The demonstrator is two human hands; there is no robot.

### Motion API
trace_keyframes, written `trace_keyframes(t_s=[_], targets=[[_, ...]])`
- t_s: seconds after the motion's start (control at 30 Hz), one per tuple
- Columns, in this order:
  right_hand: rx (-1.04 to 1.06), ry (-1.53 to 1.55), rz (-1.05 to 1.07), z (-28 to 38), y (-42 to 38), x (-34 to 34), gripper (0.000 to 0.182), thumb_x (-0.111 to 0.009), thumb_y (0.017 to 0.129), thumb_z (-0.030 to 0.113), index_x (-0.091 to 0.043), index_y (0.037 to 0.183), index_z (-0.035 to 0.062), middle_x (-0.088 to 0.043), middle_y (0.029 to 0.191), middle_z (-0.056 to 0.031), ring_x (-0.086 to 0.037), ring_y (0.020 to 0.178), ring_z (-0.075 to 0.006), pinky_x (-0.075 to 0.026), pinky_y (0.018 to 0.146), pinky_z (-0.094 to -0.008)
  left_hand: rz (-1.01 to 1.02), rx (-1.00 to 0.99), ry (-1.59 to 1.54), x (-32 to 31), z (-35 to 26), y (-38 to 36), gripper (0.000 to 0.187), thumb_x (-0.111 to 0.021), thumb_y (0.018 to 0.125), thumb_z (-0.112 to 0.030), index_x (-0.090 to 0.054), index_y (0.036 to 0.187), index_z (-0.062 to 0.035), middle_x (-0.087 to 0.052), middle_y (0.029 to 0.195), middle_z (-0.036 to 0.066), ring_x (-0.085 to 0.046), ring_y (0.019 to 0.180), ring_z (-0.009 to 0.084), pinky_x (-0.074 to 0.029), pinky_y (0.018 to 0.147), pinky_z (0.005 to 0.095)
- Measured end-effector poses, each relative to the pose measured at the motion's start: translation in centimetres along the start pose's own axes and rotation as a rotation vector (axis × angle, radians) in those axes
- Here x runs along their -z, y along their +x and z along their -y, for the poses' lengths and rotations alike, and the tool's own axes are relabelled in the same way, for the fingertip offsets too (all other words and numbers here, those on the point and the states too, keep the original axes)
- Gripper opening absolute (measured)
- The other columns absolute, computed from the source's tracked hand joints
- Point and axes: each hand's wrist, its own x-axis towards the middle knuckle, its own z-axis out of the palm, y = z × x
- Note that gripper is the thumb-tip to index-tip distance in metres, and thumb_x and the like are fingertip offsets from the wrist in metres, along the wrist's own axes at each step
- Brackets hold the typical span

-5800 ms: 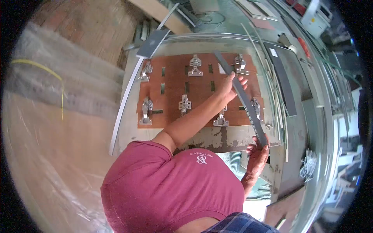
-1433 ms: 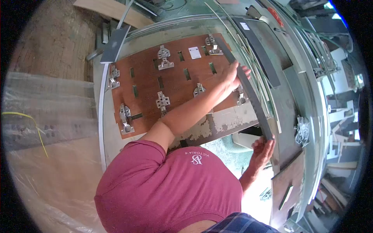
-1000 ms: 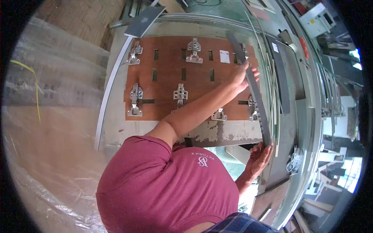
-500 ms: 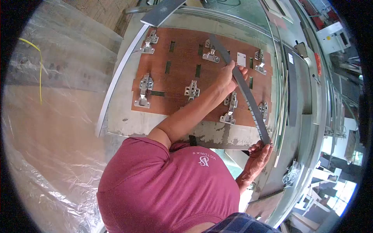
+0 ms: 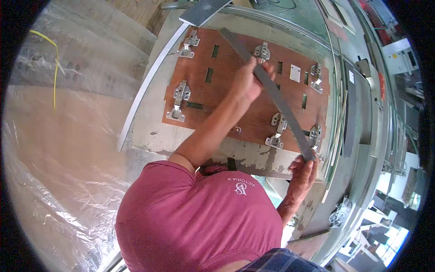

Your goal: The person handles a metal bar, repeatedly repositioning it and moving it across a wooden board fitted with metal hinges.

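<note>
A long dark grey flat strip (image 5: pixel 282 102) runs slantwise over a brown board (image 5: pixel 215 90). My left hand (image 5: pixel 250 80) is closed around it in its upper part, above the board. My right hand (image 5: pixel 302 174) grips its lower end near the board's lower right corner. Below the strip, the board has rectangular slots and several metal cabinet hinges, including a left hinge (image 5: pixel 180 102), a lower hinge (image 5: pixel 277 131), an upper hinge (image 5: pixel 262 51) and a right hinge (image 5: pixel 316 78). My left forearm hides part of the board.
A pale worktop (image 5: pixel 152 132) carries the board, with a white label (image 5: pixel 295 73) on it. Clear plastic sheeting (image 5: pixel 68 140) spreads at left, with a yellow strap (image 5: pixel 56 75). A dark panel (image 5: pixel 206 12) juts in at the top. Thin long strips (image 5: pixel 334 140) lie at right.
The upper end of the strip has swung left across the board, together with my left hand. The strip has turned, and its notched edge no longer shows. My view has shifted slightly.
</note>
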Motion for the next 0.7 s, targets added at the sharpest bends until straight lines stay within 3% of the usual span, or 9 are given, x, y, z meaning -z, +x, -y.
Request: trace_keyframes(t_s=[0.17,0.27,0.43,0.7], targets=[[-0.083,-0.029,0.191,0.8,1.2,-4.1,0.037,-0.043,0.091,0.028,-0.043,0.119,0.0043,-0.056,0.084,-0.004,-0.054,0.065,-0.0089,-0.044,0.056,-0.0215,-0.083,-0.1,0.101,1.7,-5.8,0.0,0.02,-0.037,0.093,-0.024,-0.044,0.091,-0.0053,-0.052,0.083,0.01,-0.055,0.08,0.0256,-0.045,0.076,0.0453],[-0.118,-0.046,0.242,0.3,1.7,-5.0,0.041,-0.047,0.089,0.028,-0.041,0.119,0.002,-0.059,0.085,-0.01,-0.057,0.067,-0.0128,-0.047,0.058,-0.0251,-0.14,-0.123,0.071,3.6,-7.3,0.6,0.022,-0.039,0.093,-0.025,-0.045,0.091,-0.004,-0.052,0.085,0.011,-0.056,0.081,0.0265,-0.045,0.077,0.0468],[-0.095,-0.05,0.3,0.0,2.0,-5.1,0.041,-0.047,0.089,0.029,-0.04,0.12,0.0032,-0.059,0.085,-0.0098,-0.057,0.067,-0.0135,-0.047,0.058,-0.0248,-0.124,-0.112,-0.015,4.0,-7.3,0.3,0.02,-0.04,0.092,-0.024,-0.045,0.092,-0.0046,-0.051,0.085,0.011,-0.055,0.081,0.0268,-0.046,0.076,0.0464],[-0.127,-0.088,0.221,-0.7,2.1,-4.8,0.037,-0.045,0.089,0.026,-0.043,0.118,0.0037,-0.058,0.086,-0.0094,-0.055,0.066,-0.0132,-0.044,0.056,-0.0246,-0.075,-0.184,0.006,4.1,-6.8,-0.2,0.021,-0.041,0.092,-0.024,-0.044,0.093,-0.004,-0.052,0.082,0.014,-0.056,0.082,0.0289,-0.046,0.074,0.0455]])
